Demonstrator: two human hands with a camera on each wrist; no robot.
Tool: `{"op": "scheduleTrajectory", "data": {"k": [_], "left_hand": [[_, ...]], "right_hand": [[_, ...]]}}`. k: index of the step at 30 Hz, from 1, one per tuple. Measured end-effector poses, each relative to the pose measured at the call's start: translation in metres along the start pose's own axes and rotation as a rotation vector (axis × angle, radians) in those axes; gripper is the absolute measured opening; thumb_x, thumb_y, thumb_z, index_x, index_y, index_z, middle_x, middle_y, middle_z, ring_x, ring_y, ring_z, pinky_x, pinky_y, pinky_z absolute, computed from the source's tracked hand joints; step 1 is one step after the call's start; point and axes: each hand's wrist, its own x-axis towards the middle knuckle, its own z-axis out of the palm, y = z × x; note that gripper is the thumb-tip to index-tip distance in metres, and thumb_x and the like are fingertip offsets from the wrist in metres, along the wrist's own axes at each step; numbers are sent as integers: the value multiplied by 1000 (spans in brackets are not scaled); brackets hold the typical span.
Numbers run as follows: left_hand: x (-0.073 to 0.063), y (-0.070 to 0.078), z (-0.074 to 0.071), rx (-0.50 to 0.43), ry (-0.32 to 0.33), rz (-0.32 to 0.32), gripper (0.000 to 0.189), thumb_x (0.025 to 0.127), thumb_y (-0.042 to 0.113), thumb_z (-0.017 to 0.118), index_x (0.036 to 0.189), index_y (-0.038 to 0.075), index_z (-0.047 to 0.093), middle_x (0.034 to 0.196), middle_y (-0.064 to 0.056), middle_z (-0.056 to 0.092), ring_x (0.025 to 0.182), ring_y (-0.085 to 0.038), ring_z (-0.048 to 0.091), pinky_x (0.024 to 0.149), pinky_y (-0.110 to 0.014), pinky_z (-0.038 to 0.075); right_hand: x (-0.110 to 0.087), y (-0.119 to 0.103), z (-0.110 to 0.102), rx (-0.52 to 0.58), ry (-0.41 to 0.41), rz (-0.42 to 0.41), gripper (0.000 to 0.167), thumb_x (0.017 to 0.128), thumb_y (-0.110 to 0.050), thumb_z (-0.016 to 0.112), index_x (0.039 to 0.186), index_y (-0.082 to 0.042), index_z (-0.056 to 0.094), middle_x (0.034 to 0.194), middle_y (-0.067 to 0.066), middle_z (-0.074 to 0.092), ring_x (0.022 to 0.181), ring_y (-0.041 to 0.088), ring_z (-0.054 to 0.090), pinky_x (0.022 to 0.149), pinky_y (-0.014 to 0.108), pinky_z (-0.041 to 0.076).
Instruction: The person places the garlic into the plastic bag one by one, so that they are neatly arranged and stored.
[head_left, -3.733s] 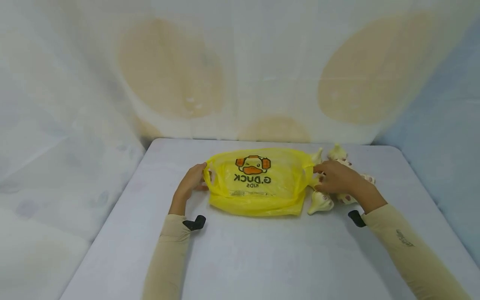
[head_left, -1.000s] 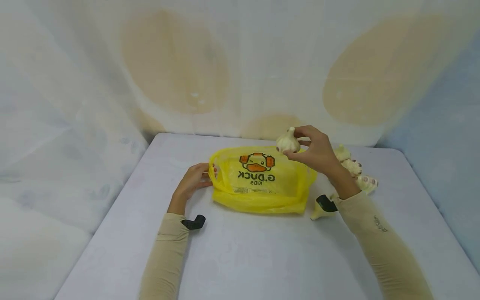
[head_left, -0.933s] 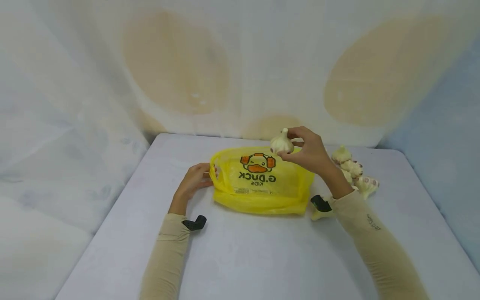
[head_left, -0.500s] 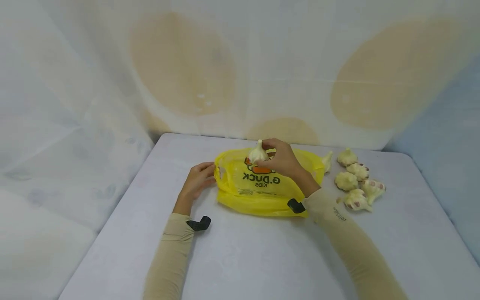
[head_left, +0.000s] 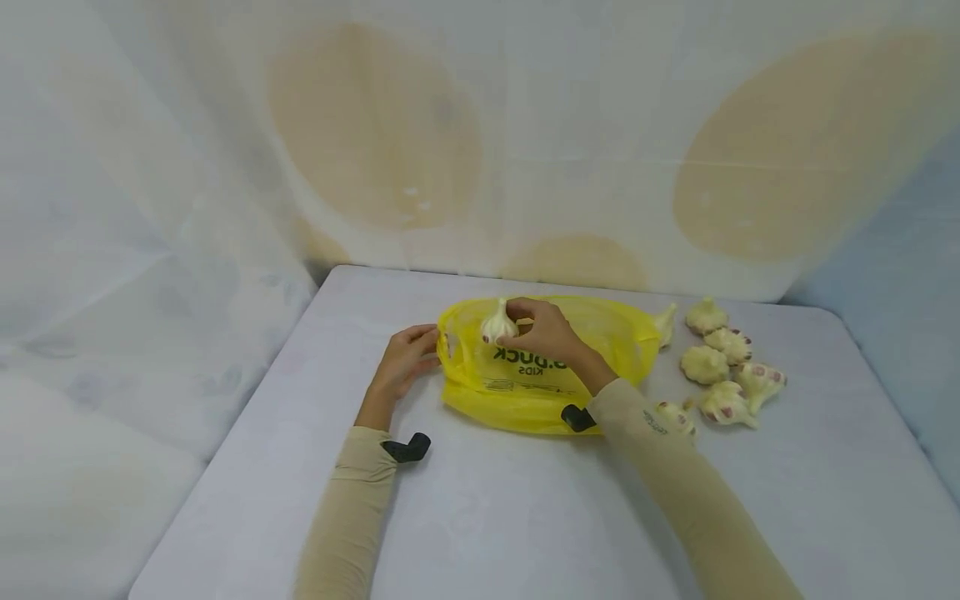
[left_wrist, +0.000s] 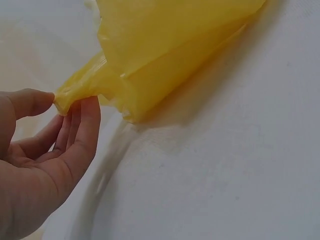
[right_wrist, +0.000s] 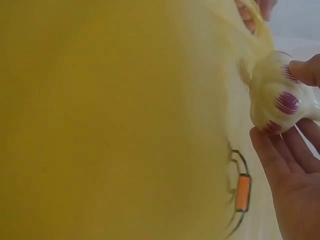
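Observation:
A yellow plastic bag [head_left: 517,400] with a printed duck lies on the table, its left handle pinched between the thumb and fingers of my left hand [head_left: 402,360]. The left wrist view shows that pinch on the bag's corner [left_wrist: 80,82] up close. My right hand [head_left: 551,337] holds a garlic bulb [head_left: 498,325] over the bag's left part, stem up, and covers most of the duck print. In the right wrist view, thumb and fingers grip the bulb [right_wrist: 280,95], which has purple marks, close beside the yellow plastic.
Several more garlic bulbs [head_left: 705,364] lie in a cluster right of the bag. One bulb [head_left: 664,323] sits against the bag's right edge, and another [head_left: 677,415] is partly behind the right sleeve. Pale cloth [head_left: 585,125] hangs behind the white table [head_left: 480,517].
My right hand went from the bulbs at the right, lifted one garlic bulb, and carried it left and down over the bag. My left hand stays at the left handle.

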Motion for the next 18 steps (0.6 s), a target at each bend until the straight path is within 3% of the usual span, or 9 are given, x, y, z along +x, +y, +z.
{"op": "scheduleTrajectory", "data": {"k": [10, 18], "left_hand": [[1, -1, 8, 30, -9, -5, 39, 98, 22, 61, 130, 1, 56, 122, -15, 58, 106, -25, 60, 82, -33, 57], [-2, -1, 7, 53, 1, -25, 38, 98, 25, 62, 129, 3, 58, 124, -14, 58, 108, -25, 60, 84, -35, 56]], "right_hand": [[7, 20, -3, -11, -56, 11, 57, 85, -13, 75, 137, -8, 52, 124, 9, 59, 116, 26, 55, 87, 38, 54], [11, 31, -4, 43, -89, 3, 58, 88, -7, 71, 140, 1, 47, 130, 18, 56, 124, 33, 51, 91, 46, 52]]}}
